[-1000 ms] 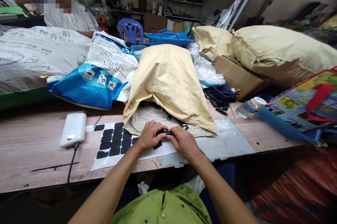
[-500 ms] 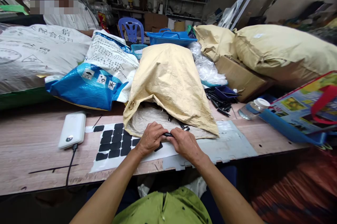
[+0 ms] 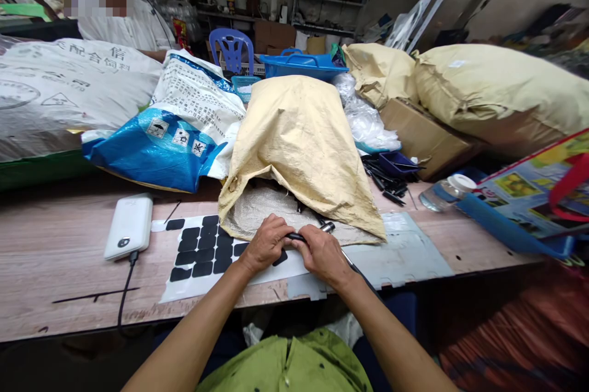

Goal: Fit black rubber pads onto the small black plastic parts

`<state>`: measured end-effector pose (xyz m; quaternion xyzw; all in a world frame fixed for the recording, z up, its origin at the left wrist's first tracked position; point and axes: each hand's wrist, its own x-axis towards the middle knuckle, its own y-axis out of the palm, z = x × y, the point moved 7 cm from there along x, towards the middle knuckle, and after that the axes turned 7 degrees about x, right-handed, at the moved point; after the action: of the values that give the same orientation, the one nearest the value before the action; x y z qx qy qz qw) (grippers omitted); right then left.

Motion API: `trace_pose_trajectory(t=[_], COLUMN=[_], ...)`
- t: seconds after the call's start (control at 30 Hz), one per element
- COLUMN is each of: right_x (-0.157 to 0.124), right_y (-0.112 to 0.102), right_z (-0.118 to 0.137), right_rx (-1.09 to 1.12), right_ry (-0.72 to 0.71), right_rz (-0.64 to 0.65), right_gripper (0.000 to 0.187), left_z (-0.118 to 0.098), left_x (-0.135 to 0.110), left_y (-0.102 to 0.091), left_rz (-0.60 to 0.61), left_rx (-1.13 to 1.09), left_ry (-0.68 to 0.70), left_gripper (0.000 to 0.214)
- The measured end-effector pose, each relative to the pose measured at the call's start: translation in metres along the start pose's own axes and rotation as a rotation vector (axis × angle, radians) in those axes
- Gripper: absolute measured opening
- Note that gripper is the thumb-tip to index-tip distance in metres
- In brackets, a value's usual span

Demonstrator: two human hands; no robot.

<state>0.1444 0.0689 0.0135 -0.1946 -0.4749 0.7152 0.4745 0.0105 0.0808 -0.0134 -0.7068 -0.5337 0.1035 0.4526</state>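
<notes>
My left hand point(image 3: 267, 243) and my right hand point(image 3: 322, 254) are close together in front of the open mouth of a tan woven sack point(image 3: 308, 140). Both are closed on a thin black rod point(image 3: 295, 236) that runs between them. A shiny metal end point(image 3: 327, 227) shows just past my right fingers. Below that hand, a silver and black shaft point(image 3: 353, 264) slants toward me; whether it joins the rod is hidden. Under and left of my left hand lies a white sheet with rows of black rounded stickers point(image 3: 202, 255). Dark pieces show inside the sack mouth.
A white power bank point(image 3: 129, 226) with a cable sits at left. Blue-and-white point(image 3: 175, 128) and white sacks point(image 3: 69, 97) stand behind it. Black parts point(image 3: 391, 192), a lidded jar point(image 3: 446, 192) and a blue tray point(image 3: 510, 226) are at right. Another person point(image 3: 124, 30) is at back left.
The silver and black shaft now shows below my right hand, where it was not visible before. Both hands stay nearly in place; the whole view has shifted slightly.
</notes>
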Motion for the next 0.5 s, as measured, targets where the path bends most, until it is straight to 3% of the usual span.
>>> trace_pose_trajectory(t=[0.27, 0.5], right_x=[-0.017, -0.032], right_y=[-0.007, 0.002], right_z=[-0.009, -0.017], right_rx=[0.314, 0.392], right_ry=[0.066, 0.123], right_rz=[-0.137, -0.239], right_gripper=[0.029, 0.032], left_z=[0.003, 0.004], left_x=[0.002, 0.004], left_y=[-0.003, -0.007], left_rz=[-0.005, -0.002], left_rx=[-0.056, -0.082], left_ry=[-0.041, -0.105], left_gripper=[0.020, 0.018])
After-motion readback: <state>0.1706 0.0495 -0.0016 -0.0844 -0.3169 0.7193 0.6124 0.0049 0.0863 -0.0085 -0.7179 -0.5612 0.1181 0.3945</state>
